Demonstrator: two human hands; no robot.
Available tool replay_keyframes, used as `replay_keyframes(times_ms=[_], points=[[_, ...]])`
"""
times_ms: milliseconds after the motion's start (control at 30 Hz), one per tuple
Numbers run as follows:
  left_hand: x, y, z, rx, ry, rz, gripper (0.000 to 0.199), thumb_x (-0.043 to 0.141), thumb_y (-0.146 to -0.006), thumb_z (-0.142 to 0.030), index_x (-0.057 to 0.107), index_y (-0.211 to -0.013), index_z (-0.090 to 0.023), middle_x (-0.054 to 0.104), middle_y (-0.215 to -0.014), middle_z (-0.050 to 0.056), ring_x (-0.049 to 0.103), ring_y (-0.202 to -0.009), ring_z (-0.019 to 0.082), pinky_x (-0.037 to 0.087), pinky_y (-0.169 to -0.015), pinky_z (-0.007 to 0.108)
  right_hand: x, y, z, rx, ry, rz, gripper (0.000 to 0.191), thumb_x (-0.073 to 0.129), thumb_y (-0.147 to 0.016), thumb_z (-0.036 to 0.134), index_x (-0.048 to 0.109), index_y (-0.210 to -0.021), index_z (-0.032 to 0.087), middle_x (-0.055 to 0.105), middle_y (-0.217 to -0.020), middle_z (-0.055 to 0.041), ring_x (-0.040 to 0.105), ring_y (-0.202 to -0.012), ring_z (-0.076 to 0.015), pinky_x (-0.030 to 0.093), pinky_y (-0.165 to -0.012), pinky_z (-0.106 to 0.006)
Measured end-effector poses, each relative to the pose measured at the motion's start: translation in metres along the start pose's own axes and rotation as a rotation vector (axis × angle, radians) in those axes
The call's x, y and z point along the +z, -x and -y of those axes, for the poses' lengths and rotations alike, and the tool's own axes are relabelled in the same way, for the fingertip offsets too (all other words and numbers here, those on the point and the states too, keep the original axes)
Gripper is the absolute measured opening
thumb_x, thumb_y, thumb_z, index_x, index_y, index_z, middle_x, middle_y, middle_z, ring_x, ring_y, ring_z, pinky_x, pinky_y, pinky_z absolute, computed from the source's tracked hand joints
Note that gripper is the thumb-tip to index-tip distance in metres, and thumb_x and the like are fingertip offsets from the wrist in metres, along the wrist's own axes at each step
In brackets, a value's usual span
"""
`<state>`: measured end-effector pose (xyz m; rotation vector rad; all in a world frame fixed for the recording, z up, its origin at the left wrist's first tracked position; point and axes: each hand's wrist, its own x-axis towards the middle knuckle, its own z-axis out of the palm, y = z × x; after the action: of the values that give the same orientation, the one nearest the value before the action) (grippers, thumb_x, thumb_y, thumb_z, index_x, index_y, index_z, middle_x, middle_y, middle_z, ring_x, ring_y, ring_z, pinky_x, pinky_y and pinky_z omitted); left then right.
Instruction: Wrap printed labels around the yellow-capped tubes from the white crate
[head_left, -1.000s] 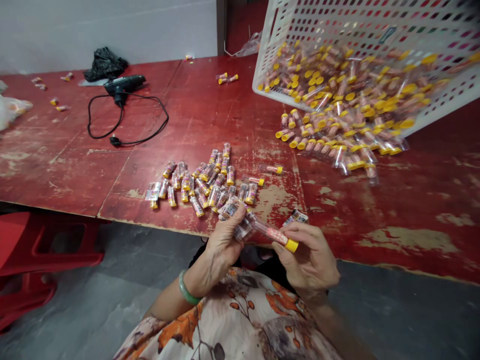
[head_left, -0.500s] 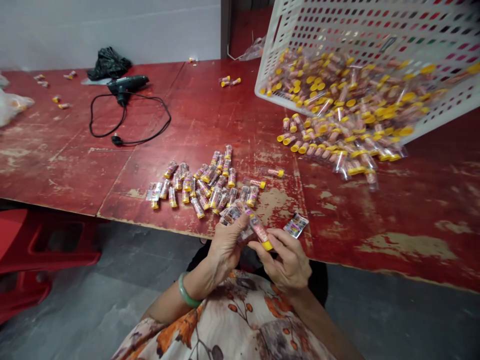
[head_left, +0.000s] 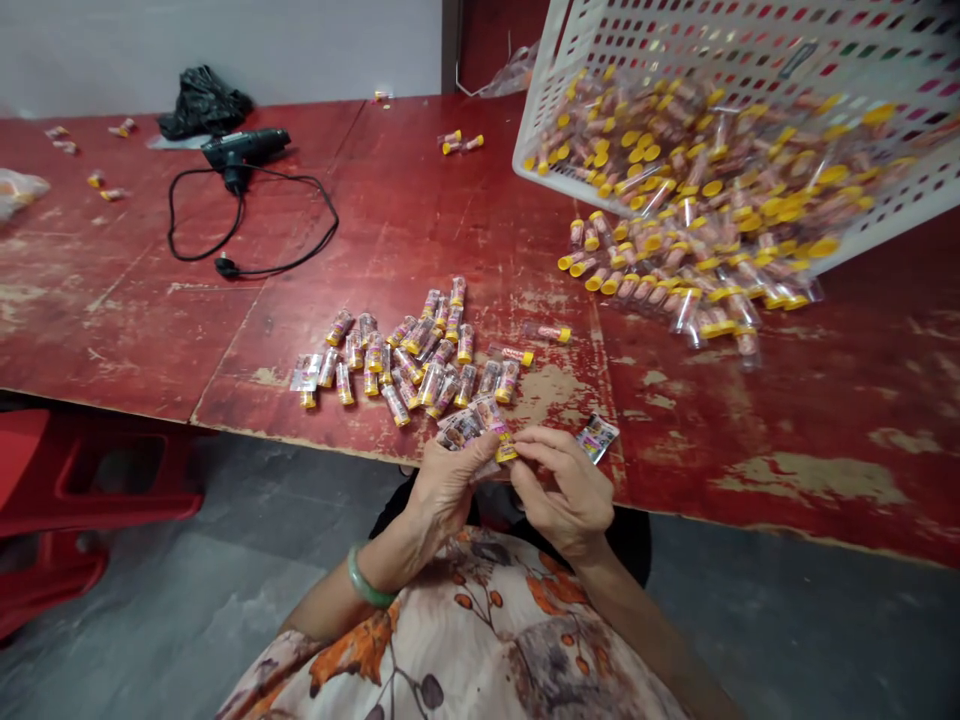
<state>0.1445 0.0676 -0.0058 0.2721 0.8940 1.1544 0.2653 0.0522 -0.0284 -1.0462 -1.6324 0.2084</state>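
My left hand [head_left: 442, 490] is closed, its thumb pressing on a fan of printed plastic sleeves [head_left: 459, 430]. At the right side of that fan a small yellow-capped tube [head_left: 506, 450] sits with printed film around it, its yellow end towards me. My right hand [head_left: 566, 490] has its fingertips pinched at this yellow end. Just beyond my hands lies a group of sleeved tubes [head_left: 409, 365] with printed film. Two unsleeved tubes [head_left: 553, 333] lie to the right of the group. A loose printed sleeve [head_left: 598, 437] rests on the table beside my right hand.
A tipped white basket [head_left: 551, 110] spills many yellow-capped tubes [head_left: 675, 240] onto the worn red table [head_left: 420, 220]. A black heat gun [head_left: 240, 150] with its cord lies at the back left, near a black plastic bag [head_left: 206, 100]. Red stools [head_left: 97, 480] stand at left.
The tube, held out between both hands before, is now up against the sleeves in my left hand with printed film around it. My right fingers have shifted to its yellow end. The view tilted slightly.
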Motion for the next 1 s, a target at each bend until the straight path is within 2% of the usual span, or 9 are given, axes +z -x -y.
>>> replay_keyframes(times_ms=[233,400,500,567,633,733,800,900,1000], points=[[-0.004,0.003,0.003,0.017,-0.028,-0.028,0.036,0.087,-0.053,-0.025,0.071,-0.083,-0.014,0.070,-0.078,0.003,0.062,-0.065,0.012,0.050,-0.067,0.024,0.004,0.003,0.004,0.006,0.026,-0.073,0.026,0.060,-0.078,0.006,0.065,-0.094,0.026,0.070,-0.093,-0.0052,0.068,-0.077,-0.0190,0.058,-0.064,-0.033],[-0.002,0.002,0.006,0.027,-0.024,-0.033,0.035,0.087,-0.053,-0.026,0.070,-0.081,-0.014,0.069,-0.077,0.002,0.062,-0.064,0.011,0.051,-0.064,0.023,0.008,0.012,0.000,-0.013,0.041,-0.077,0.031,0.061,-0.077,0.004,0.066,-0.098,0.026,0.070,-0.096,-0.0051,0.068,-0.080,-0.0190,0.058,-0.067,-0.034],[-0.008,0.001,0.000,0.027,-0.052,-0.043,0.034,0.086,-0.056,-0.027,0.069,-0.082,-0.014,0.068,-0.075,0.002,0.061,-0.060,0.011,0.052,-0.061,0.023,0.006,0.010,-0.002,-0.019,-0.005,0.028,0.032,0.061,-0.079,0.005,0.065,-0.104,0.026,0.069,-0.100,-0.0056,0.068,-0.084,-0.0192,0.058,-0.070,-0.033],[-0.024,0.002,-0.009,0.035,-0.110,-0.101,0.036,0.085,-0.057,-0.031,0.068,-0.084,-0.014,0.068,-0.074,0.003,0.061,-0.058,0.012,0.052,-0.057,0.024,0.002,0.002,-0.009,-0.029,-0.064,0.151,0.031,0.063,-0.081,0.009,0.064,-0.107,0.025,0.068,-0.102,-0.0063,0.067,-0.089,-0.0196,0.057,-0.074,-0.033],[-0.049,0.001,-0.022,0.107,-0.199,-0.225,0.040,0.085,-0.056,-0.035,0.068,-0.086,-0.014,0.067,-0.073,0.002,0.061,-0.056,0.013,0.052,-0.052,0.025,-0.004,-0.012,-0.024,-0.020,-0.068,0.201,0.025,0.063,-0.082,0.013,0.065,-0.104,0.024,0.068,-0.101,-0.0062,0.066,-0.090,-0.0195,0.055,-0.077,-0.034],[-0.094,-0.004,-0.044,0.312,-0.386,-0.487,0.041,0.085,-0.053,-0.038,0.067,-0.080,-0.013,0.064,-0.066,0.000,0.058,-0.050,0.012,0.046,-0.045,0.022,-0.009,-0.042,-0.064,0.014,0.071,0.176,0.015,0.055,-0.086,0.015,0.067,-0.093,0.021,0.067,-0.093,-0.0058,0.064,-0.087,-0.0195,0.053,-0.079,-0.036],[-0.117,-0.012,-0.056,0.418,-0.533,-0.637,0.040,0.083,-0.054,-0.042,0.067,-0.074,-0.012,0.059,-0.058,-0.002,0.052,-0.045,0.010,0.040,-0.041,0.020,-0.006,-0.062,-0.094,0.016,0.235,0.300,0.021,0.047,-0.088,0.014,0.068,-0.092,0.019,0.066,-0.094,-0.0082,0.062,-0.090,-0.0208,0.050,-0.079,-0.035],[-0.129,-0.029,-0.064,0.504,-0.751,-0.666,0.039,0.075,-0.063,-0.047,0.071,-0.079,-0.012,0.056,-0.054,-0.003,0.048,-0.045,0.010,0.037,-0.042,0.021,0.008,-0.085,-0.128,0.035,0.489,0.606,0.024,0.045,-0.086,0.013,0.068,-0.093,0.016,0.066,-0.097,-0.0111,0.057,-0.093,-0.0229,0.044,-0.078,-0.033],[-0.125,-0.040,-0.067,0.653,-0.879,-0.651,0.033,0.072,-0.069,-0.045,0.073,-0.077,-0.014,0.057,-0.054,-0.002,0.050,-0.052,0.011,0.039,-0.049,0.021,0.022,-0.097,-0.144,0.067,0.548,0.717,0.019,0.051,-0.082,0.016,0.069,-0.087,0.017,0.066,-0.088,-0.0103,0.055,-0.085,-0.0229,0.040,-0.072,-0.031]])
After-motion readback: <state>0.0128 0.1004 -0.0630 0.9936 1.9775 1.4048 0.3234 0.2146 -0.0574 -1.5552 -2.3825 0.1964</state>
